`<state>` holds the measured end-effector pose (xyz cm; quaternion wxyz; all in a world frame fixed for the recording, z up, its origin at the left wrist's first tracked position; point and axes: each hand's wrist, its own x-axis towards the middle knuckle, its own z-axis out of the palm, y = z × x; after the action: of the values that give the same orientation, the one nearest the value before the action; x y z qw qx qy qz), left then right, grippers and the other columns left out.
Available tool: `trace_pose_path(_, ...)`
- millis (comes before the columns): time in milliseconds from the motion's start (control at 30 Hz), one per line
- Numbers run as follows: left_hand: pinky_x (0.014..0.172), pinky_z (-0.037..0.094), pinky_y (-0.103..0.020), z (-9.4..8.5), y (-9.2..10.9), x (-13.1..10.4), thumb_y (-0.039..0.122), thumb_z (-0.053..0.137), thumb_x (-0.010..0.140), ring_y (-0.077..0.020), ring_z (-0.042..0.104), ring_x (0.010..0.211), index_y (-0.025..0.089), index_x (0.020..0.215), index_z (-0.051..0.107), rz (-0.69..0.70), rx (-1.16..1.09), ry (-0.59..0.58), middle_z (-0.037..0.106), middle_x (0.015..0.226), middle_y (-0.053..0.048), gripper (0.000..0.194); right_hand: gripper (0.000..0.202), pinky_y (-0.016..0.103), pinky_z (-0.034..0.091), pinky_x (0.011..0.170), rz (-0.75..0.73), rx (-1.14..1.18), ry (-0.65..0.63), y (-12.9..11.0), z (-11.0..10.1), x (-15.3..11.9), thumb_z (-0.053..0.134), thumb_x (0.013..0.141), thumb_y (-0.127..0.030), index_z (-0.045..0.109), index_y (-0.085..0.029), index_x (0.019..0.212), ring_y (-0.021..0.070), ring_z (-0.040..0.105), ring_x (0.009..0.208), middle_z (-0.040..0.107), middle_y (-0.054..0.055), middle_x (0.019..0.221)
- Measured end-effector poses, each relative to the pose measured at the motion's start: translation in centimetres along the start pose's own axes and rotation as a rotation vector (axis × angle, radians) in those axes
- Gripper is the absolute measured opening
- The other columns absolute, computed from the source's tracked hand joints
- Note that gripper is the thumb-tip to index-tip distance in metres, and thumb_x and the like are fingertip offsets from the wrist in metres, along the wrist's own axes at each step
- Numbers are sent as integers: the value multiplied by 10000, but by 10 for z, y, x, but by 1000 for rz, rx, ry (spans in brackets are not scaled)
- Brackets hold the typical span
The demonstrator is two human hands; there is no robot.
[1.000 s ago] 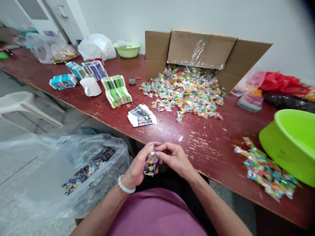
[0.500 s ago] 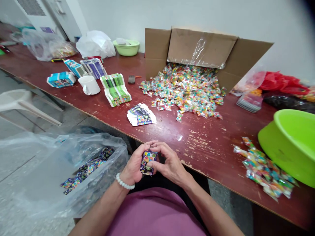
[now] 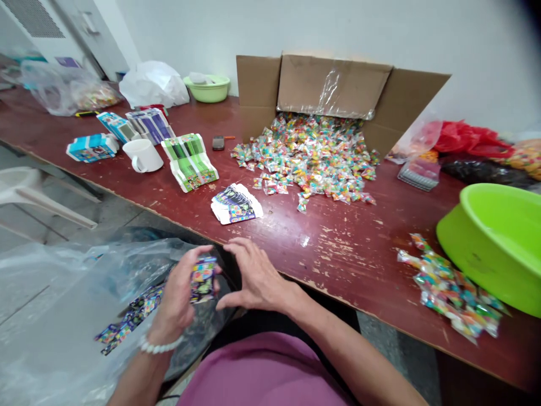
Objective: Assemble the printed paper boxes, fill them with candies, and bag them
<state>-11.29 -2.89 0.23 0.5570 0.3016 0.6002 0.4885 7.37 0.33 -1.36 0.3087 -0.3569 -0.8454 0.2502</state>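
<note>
My left hand (image 3: 180,290), a pale bead bracelet at its wrist, is closed around a small dark printed candy box (image 3: 203,280). It is held over the edge of a clear plastic bag (image 3: 71,304). Inside the bag lie several similar dark boxes (image 3: 131,318). My right hand (image 3: 257,276) is apart from the box, fingers spread and holding nothing. Just beyond the hands, a fanned stack of flat purple-and-white cartons (image 3: 237,204) rests on the red table (image 3: 333,259).
Wrapped candies (image 3: 321,160) spill from a cardboard box (image 3: 333,84). More candies (image 3: 456,293) lie by a green basin (image 3: 469,248). Green cartons (image 3: 190,162), a white mug (image 3: 142,156) and blue cartons (image 3: 93,148) stand at the left. A white stool (image 3: 46,192) is beyond the bag.
My left hand has carried the small box left to above the plastic bag. The right hand has let go of the box and opened. The view has shifted slightly.
</note>
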Motion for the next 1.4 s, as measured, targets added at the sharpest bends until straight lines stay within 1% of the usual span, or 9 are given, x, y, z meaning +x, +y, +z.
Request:
trace_pose_path(133,806,507,-443,-73,14,9,568,499,863,-299,646,911,273,1094,664,171,767,423,703,972,-39,409,477,413,470,912,252,-18,222,56,-24,15,664,865,-378,504,-195,1275,258,573,1067,562,131,1216)
trace_pose_path(233,965,439,-511,-94,17,19,512,459,894,-331,601,1085,294,1145,636,259,1048,452,679,1136,-27,377,372,393,476,886,434,-107,323,93,-36,37,636,875,-313,571,-158,1208,251,608,977,580,132,1146)
trace_pose_path(433,1042,384,-425,-18,17,69,453,407,941,-285,532,1202,183,1356,520,768,1180,162,588,1321,-130,508,520,458,438,892,655,-264,183,102,-22,83,667,822,-552,606,-175,1175,335,533,1127,561,159,1195)
trace_pose_path(600,856,430,-443,43,16,114,451,465,927,-341,514,1065,273,1440,468,696,1510,179,557,1233,-154,543,415,468,397,904,750,-310,260,102,-3,85,693,804,-510,626,-188,1058,326,511,1124,567,142,1162)
trace_pose_path(833,799,399,-413,49,10,119,503,496,912,-337,484,1020,280,1409,497,693,1584,224,523,1180,-160,545,232,430,374,932,714,162,553,111,2,79,712,750,-352,615,-192,887,257,563,994,628,63,1009)
trace_pose_path(1000,871,402,-440,43,15,93,470,587,861,-345,492,1090,246,1231,631,740,1414,279,535,1243,-153,435,293,291,470,730,610,415,518,99,-20,67,587,824,-486,571,-194,850,168,602,752,648,4,799)
trace_pose_path(1100,898,425,-418,39,22,70,480,612,841,-306,556,1048,205,1189,636,624,1064,37,625,1151,-122,444,327,263,478,681,507,595,450,83,-37,51,664,781,-506,583,-196,843,152,602,712,654,-3,775)
trace_pose_path(1267,809,502,-368,45,24,37,453,649,823,-271,675,923,156,1140,643,-93,203,-843,705,1088,-125,435,272,243,473,643,384,972,200,44,-54,28,762,776,-426,629,-195,826,125,575,669,652,-6,766)
trace_pose_path(1400,687,542,-334,59,13,17,407,765,708,-264,710,788,132,1049,665,-272,-166,-1016,715,910,-113,449,240,217,434,530,419,1145,133,21,-54,18,752,805,-401,620,-207,854,97,512,560,617,-20,723)
